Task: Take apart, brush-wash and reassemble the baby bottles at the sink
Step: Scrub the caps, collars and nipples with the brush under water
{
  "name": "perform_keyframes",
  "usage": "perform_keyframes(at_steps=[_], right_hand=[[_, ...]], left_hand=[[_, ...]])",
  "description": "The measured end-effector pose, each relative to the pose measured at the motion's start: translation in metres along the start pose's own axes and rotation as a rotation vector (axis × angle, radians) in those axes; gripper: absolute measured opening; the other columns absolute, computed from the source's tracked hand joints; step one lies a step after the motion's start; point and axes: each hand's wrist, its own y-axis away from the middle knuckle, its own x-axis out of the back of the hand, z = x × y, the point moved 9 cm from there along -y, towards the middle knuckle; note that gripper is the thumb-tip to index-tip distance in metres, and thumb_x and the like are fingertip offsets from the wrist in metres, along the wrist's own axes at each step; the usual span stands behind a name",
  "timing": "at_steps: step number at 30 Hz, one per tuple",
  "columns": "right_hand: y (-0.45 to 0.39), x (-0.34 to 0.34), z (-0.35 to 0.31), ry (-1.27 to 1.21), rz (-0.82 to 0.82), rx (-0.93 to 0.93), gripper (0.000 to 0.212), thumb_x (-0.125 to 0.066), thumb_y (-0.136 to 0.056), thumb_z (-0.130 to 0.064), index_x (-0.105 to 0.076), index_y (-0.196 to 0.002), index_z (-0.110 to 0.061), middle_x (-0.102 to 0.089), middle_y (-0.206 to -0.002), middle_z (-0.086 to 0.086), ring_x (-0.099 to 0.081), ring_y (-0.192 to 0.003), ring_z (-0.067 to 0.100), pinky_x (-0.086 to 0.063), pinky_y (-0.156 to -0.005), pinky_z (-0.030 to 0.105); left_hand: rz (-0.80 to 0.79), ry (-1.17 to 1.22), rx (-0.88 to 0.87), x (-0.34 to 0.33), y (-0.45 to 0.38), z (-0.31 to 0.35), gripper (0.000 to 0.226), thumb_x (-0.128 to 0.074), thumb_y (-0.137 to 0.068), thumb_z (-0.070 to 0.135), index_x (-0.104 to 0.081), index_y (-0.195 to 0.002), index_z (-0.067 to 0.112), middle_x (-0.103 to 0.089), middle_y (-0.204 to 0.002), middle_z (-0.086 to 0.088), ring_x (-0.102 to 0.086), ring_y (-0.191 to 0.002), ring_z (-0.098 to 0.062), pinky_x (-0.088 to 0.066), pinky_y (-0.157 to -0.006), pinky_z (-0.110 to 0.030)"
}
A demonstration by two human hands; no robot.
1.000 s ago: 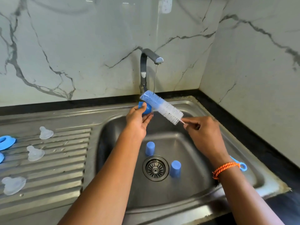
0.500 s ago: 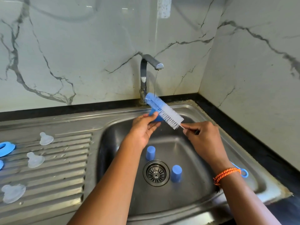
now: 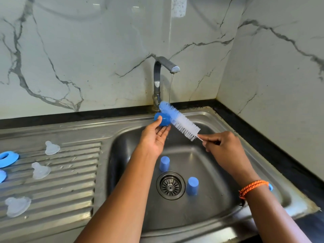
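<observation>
- The left hand (image 3: 154,137) covers the near side of the blue cap (image 3: 164,119); whether the cap's mouth faces the brush (image 3: 180,122) cannot be told.
- The brush's handle is hidden inside the right hand (image 3: 222,148) and under the wrist; only a blue loop end (image 3: 270,187) shows past the bracelet (image 3: 252,187).
- Two blue rings are cut by the left edge: one (image 3: 7,158) partly, another (image 3: 2,175) almost wholly.
- Both forearms run off the bottom edge.
- The sink's (image 3: 228,120) near rim is cut off below.

Sink layout rn

I'm keeping two caps (image 3: 164,163) in the sink (image 3: 219,199) by the drain (image 3: 170,185), teats (image 3: 40,171) on the drainboard (image 3: 70,190) left.
</observation>
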Motion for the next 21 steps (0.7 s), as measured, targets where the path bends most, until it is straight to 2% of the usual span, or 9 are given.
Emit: perform_keyframes(at_steps=[3,6,10,12,14,16,18,21], right_hand=[[0.0,0.001,0.007,0.023,-0.082,-0.019,0.035,-0.068,-0.091,-0.003,-0.084,-0.097,-0.034,-0.069,-0.066,-0.021,-0.061,-0.065,-0.006,-0.041,-0.063,0.01],[-0.001,0.001,0.008,0.061,-0.055,-0.026,0.024,-0.072,-0.09,-0.007,-0.081,-0.078,-0.026,-0.069,-0.062,-0.015,-0.059,-0.061,-0.004,-0.038,-0.058,0.009],[0.0,-0.004,0.001,0.127,0.018,-0.018,0.02,-0.069,-0.092,-0.005,-0.083,-0.086,-0.018,-0.072,-0.071,-0.011,-0.064,-0.073,0.002,-0.042,-0.062,0.009],[0.002,-0.004,-0.003,0.128,0.054,0.003,0.018,-0.068,-0.094,-0.007,-0.083,-0.088,-0.016,-0.074,-0.074,-0.003,-0.066,-0.074,0.011,-0.05,-0.066,0.023],[0.003,-0.003,-0.009,0.115,0.072,0.038,0.016,-0.069,-0.095,-0.009,-0.083,-0.089,-0.016,-0.073,-0.072,0.0,-0.065,-0.072,0.017,-0.051,-0.07,0.034],[0.003,-0.001,-0.01,0.098,0.042,0.048,0.016,-0.071,-0.093,-0.009,-0.083,-0.088,-0.018,-0.072,-0.07,-0.004,-0.065,-0.072,0.013,-0.051,-0.069,0.03],[0.003,0.001,-0.008,0.084,0.005,0.039,0.018,-0.072,-0.09,-0.007,-0.084,-0.086,-0.02,-0.071,-0.065,-0.01,-0.064,-0.07,0.006,-0.046,-0.063,0.016],[0.003,0.002,-0.007,0.084,0.005,0.029,0.019,-0.072,-0.089,-0.006,-0.084,-0.085,-0.019,-0.069,-0.062,-0.016,-0.063,-0.067,0.001,-0.042,-0.061,0.011]], left_hand=[[0.056,0.02,-0.069,0.008,-0.006,0.014,0.018,-0.071,-0.097,0.006,-0.064,-0.111,-0.001,-0.071,-0.115,-0.023,-0.071,-0.105,-0.033,-0.056,-0.101,-0.042],[0.074,-0.11,-0.08,0.012,-0.006,0.016,0.024,-0.073,-0.093,0.006,-0.065,-0.116,0.004,-0.072,-0.116,-0.02,-0.072,-0.103,-0.029,-0.06,-0.088,-0.038],[-0.043,-0.335,0.024,0.002,-0.001,0.0,0.034,-0.074,-0.087,-0.001,-0.07,-0.119,0.012,-0.074,-0.116,-0.018,-0.071,-0.105,-0.029,-0.062,-0.079,-0.039],[-0.059,-0.318,0.042,-0.002,0.0,-0.002,0.028,-0.069,-0.093,0.001,-0.068,-0.12,0.01,-0.074,-0.115,-0.019,-0.071,-0.104,-0.029,-0.062,-0.078,-0.04],[-0.043,-0.262,0.022,-0.002,-0.001,0.002,0.027,-0.062,-0.1,0.004,-0.062,-0.127,0.008,-0.071,-0.119,-0.021,-0.07,-0.104,-0.031,-0.061,-0.079,-0.041],[-0.002,-0.205,-0.037,0.0,-0.004,0.01,0.029,-0.055,-0.104,0.006,-0.058,-0.133,0.011,-0.066,-0.127,-0.023,-0.071,-0.098,-0.033,-0.06,-0.081,-0.041],[0.042,-0.16,-0.087,0.003,-0.005,0.016,0.032,-0.05,-0.107,0.006,-0.055,-0.137,0.014,-0.062,-0.131,-0.025,-0.071,-0.092,-0.034,-0.06,-0.083,-0.042],[0.056,-0.186,-0.029,0.004,-0.001,0.008,0.033,-0.045,-0.11,0.014,-0.053,-0.141,0.01,-0.063,-0.132,-0.026,-0.069,-0.096,-0.034,-0.059,-0.086,-0.045]])
